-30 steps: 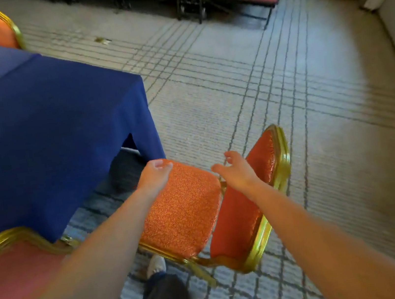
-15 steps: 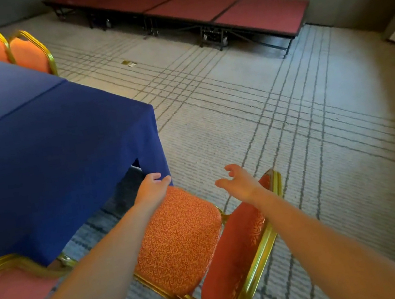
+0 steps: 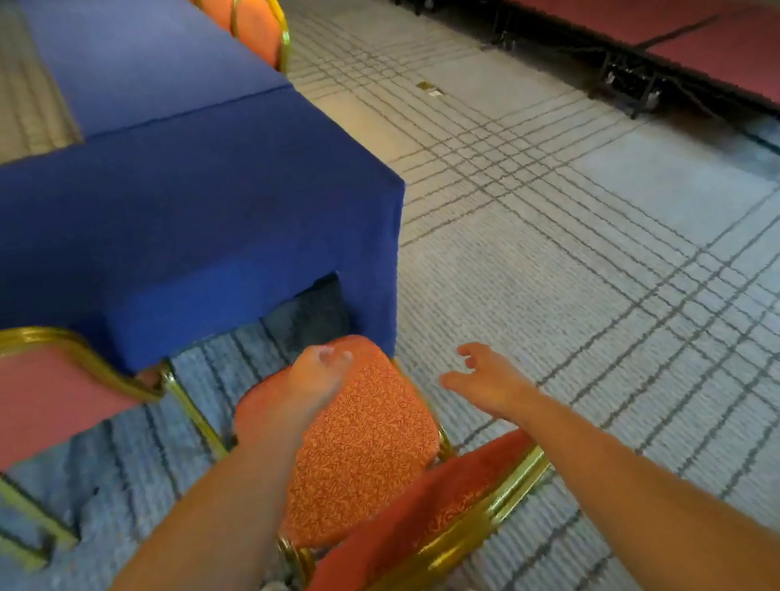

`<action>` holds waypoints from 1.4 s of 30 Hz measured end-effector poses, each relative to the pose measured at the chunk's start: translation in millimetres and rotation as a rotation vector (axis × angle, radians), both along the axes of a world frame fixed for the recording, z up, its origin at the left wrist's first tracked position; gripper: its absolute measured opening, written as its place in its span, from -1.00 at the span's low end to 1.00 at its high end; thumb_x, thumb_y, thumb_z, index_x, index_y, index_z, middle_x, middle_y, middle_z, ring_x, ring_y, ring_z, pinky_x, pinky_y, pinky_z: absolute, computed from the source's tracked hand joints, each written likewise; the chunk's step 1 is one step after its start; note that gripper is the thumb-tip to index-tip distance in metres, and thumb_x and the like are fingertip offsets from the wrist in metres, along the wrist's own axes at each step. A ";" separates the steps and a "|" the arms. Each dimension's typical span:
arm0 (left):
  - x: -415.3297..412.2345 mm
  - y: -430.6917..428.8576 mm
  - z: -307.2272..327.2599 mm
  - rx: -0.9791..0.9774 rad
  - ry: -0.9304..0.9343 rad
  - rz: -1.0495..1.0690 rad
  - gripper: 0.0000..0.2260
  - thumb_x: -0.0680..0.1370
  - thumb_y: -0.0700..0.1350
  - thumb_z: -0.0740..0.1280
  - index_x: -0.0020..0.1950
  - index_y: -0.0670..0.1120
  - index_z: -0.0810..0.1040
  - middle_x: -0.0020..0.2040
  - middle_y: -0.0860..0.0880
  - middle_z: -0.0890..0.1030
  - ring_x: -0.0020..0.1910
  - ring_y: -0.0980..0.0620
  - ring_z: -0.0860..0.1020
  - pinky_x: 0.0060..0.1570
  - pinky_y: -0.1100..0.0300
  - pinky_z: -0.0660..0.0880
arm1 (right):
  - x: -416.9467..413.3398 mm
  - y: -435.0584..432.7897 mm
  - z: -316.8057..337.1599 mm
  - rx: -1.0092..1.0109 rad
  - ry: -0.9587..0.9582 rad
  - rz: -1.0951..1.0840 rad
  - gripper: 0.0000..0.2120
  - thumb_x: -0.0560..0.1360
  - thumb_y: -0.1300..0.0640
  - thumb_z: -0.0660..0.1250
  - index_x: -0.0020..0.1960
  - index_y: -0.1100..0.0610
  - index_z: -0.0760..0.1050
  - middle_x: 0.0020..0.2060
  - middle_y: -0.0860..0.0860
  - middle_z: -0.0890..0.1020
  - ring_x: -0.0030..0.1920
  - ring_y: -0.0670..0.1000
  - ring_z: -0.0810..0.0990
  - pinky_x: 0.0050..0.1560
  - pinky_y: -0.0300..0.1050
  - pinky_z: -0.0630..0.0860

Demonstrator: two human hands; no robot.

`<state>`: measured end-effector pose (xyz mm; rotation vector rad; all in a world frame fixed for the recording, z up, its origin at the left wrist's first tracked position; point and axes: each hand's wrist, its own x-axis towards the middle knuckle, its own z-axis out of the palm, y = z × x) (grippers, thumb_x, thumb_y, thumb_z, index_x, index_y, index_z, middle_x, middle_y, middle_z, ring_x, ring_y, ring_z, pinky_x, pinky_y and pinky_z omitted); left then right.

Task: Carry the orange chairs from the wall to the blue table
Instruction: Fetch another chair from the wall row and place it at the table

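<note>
Orange chair (image 3: 366, 447) near corner of blue table (image 3: 161, 219) | L hand (image 3: 312, 384) on seat front edge, grip cannot tell (blur) | R hand (image 3: 491, 381) free, fingers relaxed, beside chair

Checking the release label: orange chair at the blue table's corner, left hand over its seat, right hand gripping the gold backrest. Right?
One error. The head view shows the right hand gripping nothing: its fingers are loosely spread beside the seat, clear of the gold backrest. The rest holds: orange chair at the corner of the blue table, left hand over its seat.
</note>
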<state>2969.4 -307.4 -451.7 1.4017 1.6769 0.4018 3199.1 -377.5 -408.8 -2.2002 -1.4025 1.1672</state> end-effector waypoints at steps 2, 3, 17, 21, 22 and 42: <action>-4.2 -19.7 -4.5 -0.009 0.104 0.044 -0.61 0.51 0.27 0.22 0.16 0.05 0.53 0.11 -0.07 0.62 0.11 -0.10 0.57 0.21 -0.04 0.46 | 9.6 3.3 -3.2 -0.026 0.008 0.088 -0.29 0.47 -0.06 0.39 0.51 0.13 0.19 0.44 0.13 0.34 0.36 0.15 0.41 0.25 0.00 0.39; -4.8 -29.2 -6.5 0.006 0.139 0.072 -0.60 0.49 0.28 0.22 0.10 0.02 0.56 0.02 -0.07 0.65 0.04 -0.10 0.60 0.13 -0.04 0.50 | 13.3 4.2 -5.9 -0.040 -0.001 0.126 -0.28 0.47 -0.07 0.39 0.51 0.13 0.19 0.44 0.14 0.35 0.37 0.16 0.40 0.27 0.02 0.38; -29.1 -111.4 -48.5 -0.199 -0.012 0.498 -0.50 0.57 0.09 0.29 0.41 -0.15 0.34 -0.01 -0.03 0.54 -0.16 0.04 0.51 -0.17 0.18 0.42 | 0.4 23.9 -66.6 -0.224 -0.011 0.430 -0.33 0.51 0.01 0.37 0.52 0.19 0.20 0.45 0.17 0.35 0.38 0.16 0.39 0.29 0.01 0.35; -41.7 -115.4 -77.8 -0.269 -0.010 0.532 -0.50 0.57 0.07 0.29 0.42 -0.17 0.34 -0.10 -0.05 0.55 -0.22 0.01 0.53 -0.25 0.17 0.38 | 0.7 32.1 -79.9 -0.298 -0.077 0.453 -0.31 0.53 -0.05 0.36 0.52 0.21 0.18 0.47 0.18 0.31 0.41 0.18 0.37 0.29 -0.01 0.35; -43.4 -114.3 -86.6 -0.298 -0.016 0.548 -0.49 0.57 0.06 0.29 0.43 -0.18 0.33 -0.01 -0.10 0.57 -0.16 -0.03 0.55 -0.20 0.17 0.39 | 2.3 35.9 -84.6 -0.314 -0.100 0.468 -0.32 0.53 -0.05 0.36 0.50 0.21 0.21 0.45 0.19 0.34 0.38 0.17 0.39 0.23 -0.07 0.36; -53.3 -149.3 -164.3 -0.755 0.173 0.508 -0.28 0.50 0.16 0.34 0.49 -0.24 0.22 0.46 -0.27 0.30 0.41 -0.22 0.33 0.33 0.00 0.30 | 36.6 52.0 -166.6 -0.791 -0.272 0.487 -0.25 0.49 -0.12 0.35 0.52 0.22 0.17 0.42 0.22 0.36 0.32 0.19 0.45 0.04 -0.11 0.38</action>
